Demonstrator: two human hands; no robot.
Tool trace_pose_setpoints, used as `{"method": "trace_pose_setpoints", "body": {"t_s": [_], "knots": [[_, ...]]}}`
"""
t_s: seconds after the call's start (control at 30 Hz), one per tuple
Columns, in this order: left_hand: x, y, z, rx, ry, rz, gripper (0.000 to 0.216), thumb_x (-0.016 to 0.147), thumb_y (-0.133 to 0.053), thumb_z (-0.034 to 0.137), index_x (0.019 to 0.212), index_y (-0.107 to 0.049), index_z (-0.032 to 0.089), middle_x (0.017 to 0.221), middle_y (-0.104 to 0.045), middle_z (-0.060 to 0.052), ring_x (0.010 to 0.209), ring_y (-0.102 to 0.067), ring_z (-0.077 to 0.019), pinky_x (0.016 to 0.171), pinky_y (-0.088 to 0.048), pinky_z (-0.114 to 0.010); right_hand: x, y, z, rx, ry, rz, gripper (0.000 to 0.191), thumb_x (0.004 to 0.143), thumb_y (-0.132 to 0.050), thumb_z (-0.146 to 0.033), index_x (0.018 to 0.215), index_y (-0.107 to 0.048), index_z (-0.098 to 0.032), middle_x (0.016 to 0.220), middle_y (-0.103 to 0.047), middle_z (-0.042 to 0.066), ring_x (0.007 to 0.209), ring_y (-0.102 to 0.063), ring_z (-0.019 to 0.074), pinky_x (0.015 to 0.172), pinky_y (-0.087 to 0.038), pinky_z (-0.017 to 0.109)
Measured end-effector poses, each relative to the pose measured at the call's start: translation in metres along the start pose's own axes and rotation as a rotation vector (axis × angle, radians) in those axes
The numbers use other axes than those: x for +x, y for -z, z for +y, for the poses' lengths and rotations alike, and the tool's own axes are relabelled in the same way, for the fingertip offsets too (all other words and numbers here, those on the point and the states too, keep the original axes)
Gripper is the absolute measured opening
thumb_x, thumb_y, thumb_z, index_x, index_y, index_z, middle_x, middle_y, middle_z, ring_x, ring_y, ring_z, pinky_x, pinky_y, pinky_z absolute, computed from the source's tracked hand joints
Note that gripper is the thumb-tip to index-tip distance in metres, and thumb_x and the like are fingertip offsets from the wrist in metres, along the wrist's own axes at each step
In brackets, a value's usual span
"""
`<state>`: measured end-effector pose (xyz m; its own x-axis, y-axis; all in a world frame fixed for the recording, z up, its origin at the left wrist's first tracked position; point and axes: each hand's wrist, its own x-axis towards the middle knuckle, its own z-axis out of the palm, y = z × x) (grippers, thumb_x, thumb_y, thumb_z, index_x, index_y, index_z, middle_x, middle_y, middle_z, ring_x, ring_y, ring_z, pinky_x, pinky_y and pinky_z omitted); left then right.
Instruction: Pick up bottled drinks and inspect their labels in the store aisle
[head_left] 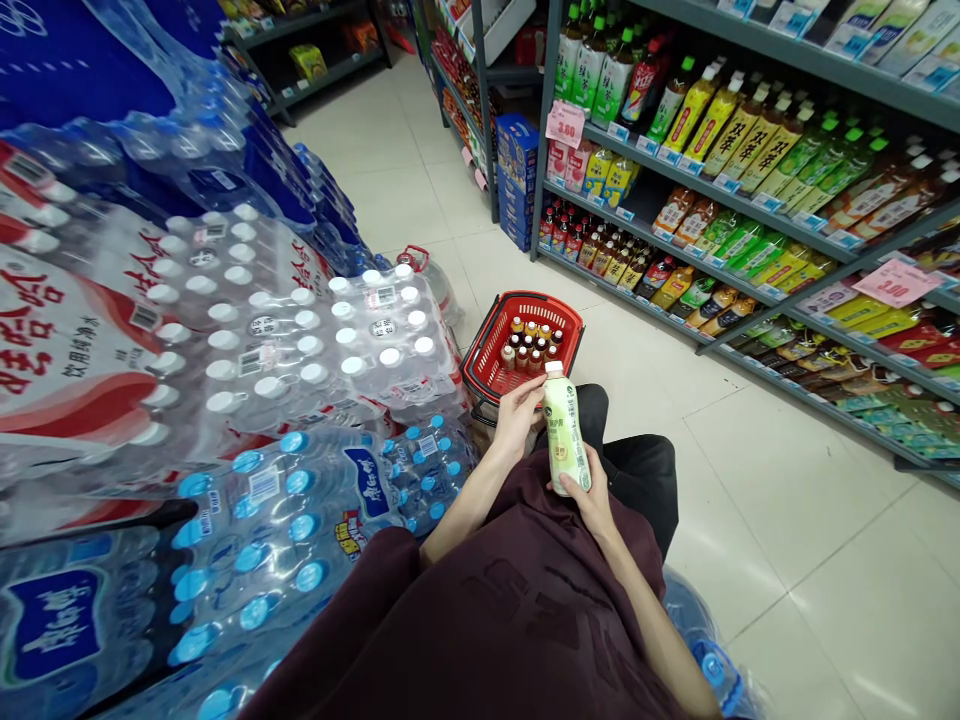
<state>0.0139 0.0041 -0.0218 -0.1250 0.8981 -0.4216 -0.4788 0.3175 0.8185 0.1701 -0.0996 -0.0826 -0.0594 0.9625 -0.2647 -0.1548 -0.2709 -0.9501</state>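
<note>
A pale green drink bottle (564, 432) with a white cap is held in front of my body, its label turned towards me and its cap end pointing away. The fingers of my left hand (519, 412) are closed on its upper left side, near the cap. My right hand (589, 490) grips the lower end, the thumb lying across the front. Just beyond the bottle stands a red shopping basket (484, 350) on the floor. Several small bottles (532, 345) with dark, yellow and pale contents stand upright in rows inside it.
Shrink-wrapped water packs with white caps (300, 330) and blue caps (292, 520) are stacked on my left. A shelf unit (712, 175) of bottled drinks runs along the right. Blue boxes (516, 180) stand at its end. A large water jug (712, 670) is beside me on the tiled floor (750, 480).
</note>
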Motion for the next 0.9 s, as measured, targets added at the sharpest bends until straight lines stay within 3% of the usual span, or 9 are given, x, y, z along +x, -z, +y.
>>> {"method": "trace_pose_setpoints", "body": {"t_s": [0.1,0.17,0.27,0.43,0.57,0.67,0.77,0.9], "knots": [[-0.001,0.0003,0.0026,0.018,-0.002,-0.04,0.046,0.066,-0.087,0.043,0.105,-0.08,0.019,0.104,-0.077,-0.009,0.089,-0.068,-0.0186,0.074,-0.056,-0.03,0.0006,0.0024,0.0026,0.074,-0.02,-0.041,0.06,0.079,-0.077,-0.043,0.128,-0.049,-0.023,0.112,-0.069,0.009,0.074,-0.073,0.0212,0.057,-0.062,0.033],[-0.002,-0.0001,0.0037,0.036,-0.018,-0.059,0.048,0.065,-0.088,0.043,0.105,-0.08,0.018,0.101,-0.077,-0.009,0.088,-0.068,-0.0187,0.074,-0.057,-0.029,0.0005,0.0045,0.005,0.136,-0.031,-0.089,0.055,0.082,-0.072,-0.048,0.125,-0.049,-0.023,0.109,-0.073,0.009,0.06,-0.071,0.0182,0.044,-0.051,0.026],[-0.004,-0.0012,0.0046,0.053,-0.057,-0.082,0.047,0.067,-0.088,0.043,0.107,-0.08,0.019,0.098,-0.077,-0.009,0.085,-0.067,-0.0181,0.071,-0.056,-0.028,-0.0003,0.0062,0.0067,0.186,-0.047,-0.139,0.054,0.083,-0.065,-0.055,0.123,-0.049,-0.023,0.112,-0.074,0.013,0.058,-0.07,0.0194,0.037,-0.039,0.024],[-0.0062,-0.002,0.0059,0.07,-0.076,-0.097,0.044,0.07,-0.087,0.042,0.106,-0.079,0.018,0.096,-0.076,-0.008,0.084,-0.066,-0.0177,0.07,-0.055,-0.027,-0.0011,0.006,0.0051,0.232,-0.046,-0.168,0.059,0.081,-0.062,-0.058,0.126,-0.048,-0.022,0.108,-0.075,0.014,0.049,-0.067,0.0187,0.036,-0.037,0.025],[-0.0053,-0.0014,0.0057,0.068,-0.09,-0.112,0.042,0.071,-0.086,0.043,0.103,-0.077,0.018,0.099,-0.075,-0.008,0.088,-0.066,-0.0184,0.075,-0.054,-0.029,-0.0015,0.005,0.0031,0.183,-0.044,-0.158,0.056,0.082,-0.064,-0.058,0.123,-0.049,-0.024,0.11,-0.075,0.012,0.053,-0.068,0.019,0.04,-0.045,0.028],[-0.0034,-0.0008,0.0043,0.05,-0.068,-0.113,0.039,0.072,-0.084,0.043,0.101,-0.074,0.019,0.108,-0.074,-0.007,0.094,-0.066,-0.0188,0.078,-0.052,-0.028,-0.0004,0.0043,0.0016,0.143,-0.045,-0.127,0.053,0.082,-0.071,-0.049,0.124,-0.049,-0.025,0.111,-0.074,0.009,0.058,-0.07,0.0188,0.054,-0.058,0.035],[-0.0014,0.0003,0.002,0.03,-0.016,-0.107,0.037,0.072,-0.082,0.042,0.1,-0.072,0.02,0.113,-0.073,-0.007,0.1,-0.065,-0.0197,0.08,-0.051,-0.028,0.0024,0.0052,0.0018,0.116,-0.044,-0.086,0.056,0.081,-0.075,-0.044,0.126,-0.05,-0.024,0.109,-0.072,0.007,0.064,-0.071,0.0199,0.059,-0.062,0.037],[0.0001,0.0013,-0.0001,0.025,0.009,-0.098,0.035,0.072,-0.081,0.04,0.098,-0.069,0.02,0.111,-0.072,-0.006,0.102,-0.064,-0.0194,0.081,-0.049,-0.028,0.0052,0.0093,0.0077,-0.04,0.003,-0.011,0.06,0.078,-0.077,-0.045,0.127,-0.051,-0.023,0.115,-0.069,0.01,0.086,-0.073,0.0268,0.066,-0.065,0.04]]}}
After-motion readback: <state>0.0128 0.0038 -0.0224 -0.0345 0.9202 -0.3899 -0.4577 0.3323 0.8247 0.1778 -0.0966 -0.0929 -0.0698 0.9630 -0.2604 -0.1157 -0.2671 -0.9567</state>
